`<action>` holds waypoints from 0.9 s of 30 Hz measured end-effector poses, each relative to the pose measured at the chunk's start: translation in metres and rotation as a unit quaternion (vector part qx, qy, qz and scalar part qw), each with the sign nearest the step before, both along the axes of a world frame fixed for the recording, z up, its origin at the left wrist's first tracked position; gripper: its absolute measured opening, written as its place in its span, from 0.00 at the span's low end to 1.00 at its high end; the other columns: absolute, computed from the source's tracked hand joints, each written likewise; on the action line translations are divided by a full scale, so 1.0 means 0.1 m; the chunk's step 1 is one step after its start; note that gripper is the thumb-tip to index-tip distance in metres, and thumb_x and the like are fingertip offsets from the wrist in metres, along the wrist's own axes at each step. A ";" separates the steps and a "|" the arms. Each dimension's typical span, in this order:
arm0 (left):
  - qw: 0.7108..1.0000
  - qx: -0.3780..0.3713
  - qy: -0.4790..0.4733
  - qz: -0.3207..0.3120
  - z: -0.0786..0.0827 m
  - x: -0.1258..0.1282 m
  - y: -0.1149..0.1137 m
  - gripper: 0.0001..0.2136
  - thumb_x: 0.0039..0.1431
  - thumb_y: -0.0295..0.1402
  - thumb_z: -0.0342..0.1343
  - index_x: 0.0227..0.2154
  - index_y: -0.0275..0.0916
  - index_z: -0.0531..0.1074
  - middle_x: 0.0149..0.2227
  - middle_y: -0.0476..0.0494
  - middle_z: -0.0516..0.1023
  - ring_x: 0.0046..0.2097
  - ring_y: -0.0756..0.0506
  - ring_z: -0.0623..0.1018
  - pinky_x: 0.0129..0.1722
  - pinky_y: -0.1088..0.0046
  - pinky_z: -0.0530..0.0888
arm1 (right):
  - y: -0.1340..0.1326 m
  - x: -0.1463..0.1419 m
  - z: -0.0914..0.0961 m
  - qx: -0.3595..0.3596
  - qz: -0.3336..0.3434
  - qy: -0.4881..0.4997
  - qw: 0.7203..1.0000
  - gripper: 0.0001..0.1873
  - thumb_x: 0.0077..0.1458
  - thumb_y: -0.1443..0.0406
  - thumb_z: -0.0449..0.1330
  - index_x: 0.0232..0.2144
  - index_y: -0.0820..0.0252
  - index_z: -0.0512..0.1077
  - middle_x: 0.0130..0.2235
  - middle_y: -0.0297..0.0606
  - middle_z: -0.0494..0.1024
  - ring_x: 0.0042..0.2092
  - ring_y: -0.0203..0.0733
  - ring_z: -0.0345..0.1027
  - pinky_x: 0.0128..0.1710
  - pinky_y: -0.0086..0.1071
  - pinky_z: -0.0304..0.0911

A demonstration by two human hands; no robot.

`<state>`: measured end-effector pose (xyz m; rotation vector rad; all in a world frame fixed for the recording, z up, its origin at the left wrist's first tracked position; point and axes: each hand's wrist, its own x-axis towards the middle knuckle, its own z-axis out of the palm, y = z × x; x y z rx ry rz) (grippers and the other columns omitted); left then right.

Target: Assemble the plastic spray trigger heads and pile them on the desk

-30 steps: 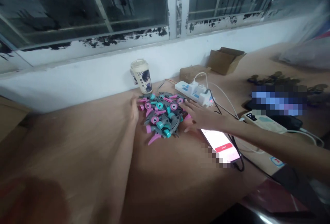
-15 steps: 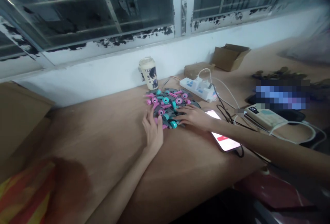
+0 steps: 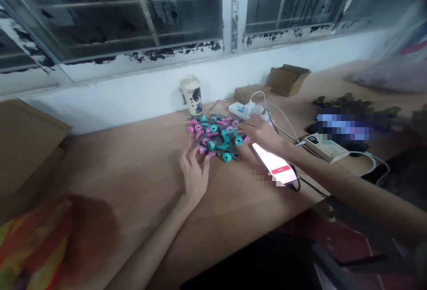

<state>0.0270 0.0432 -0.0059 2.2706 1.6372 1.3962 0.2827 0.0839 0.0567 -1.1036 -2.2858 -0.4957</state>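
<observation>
A heap of small pink, teal and dark grey plastic pieces, several with round ring-like ends, lies on the table. My left hand rests at the heap's near left edge, its fingers apart and the thumb beside the pieces. Over the heap's right side reaches my right hand, palm down with fingers stretched out. Its fingertips touch or hover just above the pieces; I cannot tell which. Below the right wrist lies a phone with a lit white screen.
A cream coffee cup stands behind the heap by the wall. A white power strip with cables sits to the right, near small cardboard boxes and a power bank. At left are a large cardboard box and a red-yellow bag.
My right hand has moved up and right, from the heap's near right part to its far right side. Some teal pieces have shifted. The left hand stays nearly in place.
</observation>
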 end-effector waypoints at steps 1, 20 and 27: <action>1.000 0.007 0.009 -0.012 0.01 -0.05 -0.09 0.19 0.60 0.39 0.49 0.53 0.38 0.61 0.54 0.34 0.61 0.58 0.39 0.62 0.57 0.54 0.60 | -0.05 -0.01 0.05 -0.010 -0.012 0.030 0.999 0.15 0.62 0.63 0.48 0.42 0.62 0.72 0.38 0.43 0.78 0.41 0.44 0.70 0.49 0.41 0.57; 0.958 -0.183 0.024 -0.221 0.01 0.02 -0.43 0.09 0.57 0.28 0.51 0.41 0.39 0.71 0.40 0.43 0.76 0.41 0.44 0.76 0.43 0.66 0.73 | -1.04 -0.56 -0.01 -0.288 0.050 0.307 0.906 0.16 0.60 0.56 0.48 0.32 0.56 0.72 0.32 0.36 0.76 0.40 0.43 0.69 0.41 0.35 0.61; 0.929 -0.258 -0.165 -0.208 0.01 -0.43 -0.68 0.19 0.53 0.33 0.57 0.48 0.40 0.64 0.37 0.45 0.75 0.33 0.50 0.76 0.32 0.74 0.73 | -0.75 -1.03 -0.49 -0.414 0.042 0.445 0.793 0.15 0.57 0.54 0.51 0.34 0.55 0.73 0.39 0.36 0.77 0.42 0.42 0.70 0.46 0.37 0.62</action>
